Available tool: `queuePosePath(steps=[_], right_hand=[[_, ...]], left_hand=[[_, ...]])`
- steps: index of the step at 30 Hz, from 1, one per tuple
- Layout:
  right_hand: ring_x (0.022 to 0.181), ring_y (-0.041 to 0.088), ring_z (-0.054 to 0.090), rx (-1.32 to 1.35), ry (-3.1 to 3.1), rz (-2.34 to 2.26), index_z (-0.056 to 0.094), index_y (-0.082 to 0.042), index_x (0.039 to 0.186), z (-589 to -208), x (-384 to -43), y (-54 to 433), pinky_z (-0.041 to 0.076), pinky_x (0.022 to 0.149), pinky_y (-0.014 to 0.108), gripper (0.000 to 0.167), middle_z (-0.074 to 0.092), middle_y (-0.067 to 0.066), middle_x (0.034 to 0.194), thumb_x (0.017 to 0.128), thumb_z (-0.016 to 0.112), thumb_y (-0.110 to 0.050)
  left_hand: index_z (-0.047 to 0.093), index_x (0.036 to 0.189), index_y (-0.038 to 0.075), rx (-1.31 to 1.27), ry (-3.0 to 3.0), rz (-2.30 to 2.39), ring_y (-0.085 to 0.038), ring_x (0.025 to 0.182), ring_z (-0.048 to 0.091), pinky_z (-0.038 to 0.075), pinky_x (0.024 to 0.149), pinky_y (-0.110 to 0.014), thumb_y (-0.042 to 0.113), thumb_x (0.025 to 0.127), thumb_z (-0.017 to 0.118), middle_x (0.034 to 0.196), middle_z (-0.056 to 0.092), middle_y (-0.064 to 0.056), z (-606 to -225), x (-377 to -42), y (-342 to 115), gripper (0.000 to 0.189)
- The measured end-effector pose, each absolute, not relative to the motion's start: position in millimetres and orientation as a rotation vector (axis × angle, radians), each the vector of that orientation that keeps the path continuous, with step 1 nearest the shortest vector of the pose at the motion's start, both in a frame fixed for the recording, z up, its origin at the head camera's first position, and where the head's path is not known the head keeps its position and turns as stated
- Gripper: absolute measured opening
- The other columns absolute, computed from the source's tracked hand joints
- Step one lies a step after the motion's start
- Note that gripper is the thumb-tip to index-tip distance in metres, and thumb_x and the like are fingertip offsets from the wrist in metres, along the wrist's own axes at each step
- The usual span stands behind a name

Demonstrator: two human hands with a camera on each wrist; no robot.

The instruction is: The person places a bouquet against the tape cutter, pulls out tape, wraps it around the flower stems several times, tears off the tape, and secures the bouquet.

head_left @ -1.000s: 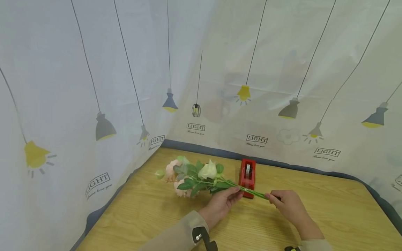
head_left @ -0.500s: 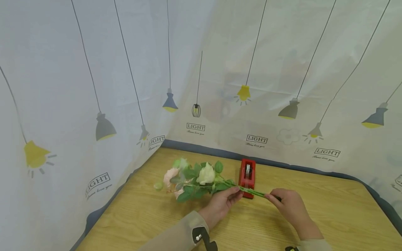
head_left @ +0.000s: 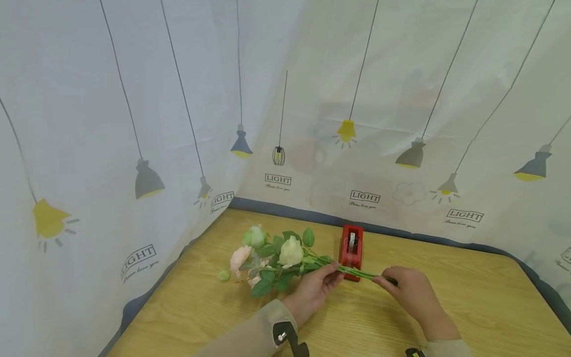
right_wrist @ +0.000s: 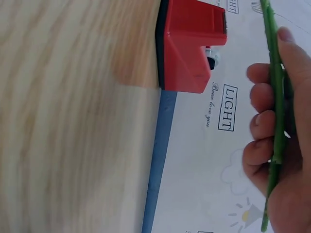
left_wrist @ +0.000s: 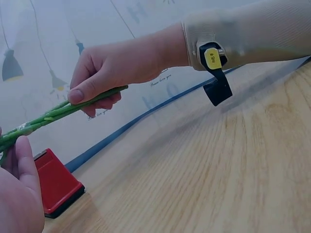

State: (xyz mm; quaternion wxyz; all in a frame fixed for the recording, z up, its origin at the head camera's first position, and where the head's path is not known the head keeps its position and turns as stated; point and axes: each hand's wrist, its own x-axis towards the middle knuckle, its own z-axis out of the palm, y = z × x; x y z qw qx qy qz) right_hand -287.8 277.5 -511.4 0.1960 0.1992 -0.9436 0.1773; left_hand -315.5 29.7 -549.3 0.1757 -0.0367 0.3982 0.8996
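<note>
Gripping slim green stems (head_left: 366, 275) near their ends, the right hand (head_left: 412, 295) shares the pink-and-white flower bouquet (head_left: 291, 253) with the left hand (head_left: 312, 292), whose fingers (left_wrist: 26, 155) pinch below the blooms, above the light wooden surface (head_left: 468, 287), near a red tape dispenser (head_left: 352, 259). Either grip loosening could let stems slip apart.

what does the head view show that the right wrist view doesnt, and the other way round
Only the head view shows the pink flowers, the white flower, the leaves and the left hand. Only the right wrist view shows the four curled fingertips of the right hand and the toothed edge on the red tape dispenser. Both share that hand, the dispenser, the green stems, the wooden table and the printed wall cloth.
</note>
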Motion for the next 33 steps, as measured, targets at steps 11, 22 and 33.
queuePosePath(steps=[11,22,33], right_hand=[[0.058,0.016,0.052,0.186,-3.135,1.047,0.075,-0.013,0.085,-502,-286,267,0.044,0.056,0.031,0.057,0.062,0.001,0.067,0.108,0.051,-0.059],[0.045,0.005,0.042,0.058,-3.230,1.667,0.067,-0.012,0.065,-520,-288,273,0.034,0.044,0.019,0.077,0.055,-0.006,0.051,0.116,0.027,-0.053],[0.042,0.004,0.023,0.042,-3.300,1.567,0.061,-0.014,0.060,-524,-292,272,0.020,0.042,0.020,0.065,0.037,-0.010,0.047,0.114,0.036,-0.040]], left_hand=[[0.069,0.099,0.009,-0.140,1.218,2.529,-0.009,0.083,0.070,0.063,0.084,-0.021,0.005,0.101,0.067,0.096,0.072,-0.001,-552,-316,31,0.005],[0.074,0.097,0.009,-0.074,1.277,2.480,-0.009,0.085,0.070,0.062,0.085,-0.022,0.006,0.101,0.066,0.089,0.073,0.002,-555,-315,30,0.009],[0.075,0.106,0.004,-0.099,1.273,2.463,-0.010,0.086,0.069,0.062,0.085,-0.022,0.007,0.102,0.066,0.091,0.073,0.000,-556,-315,30,0.010]])
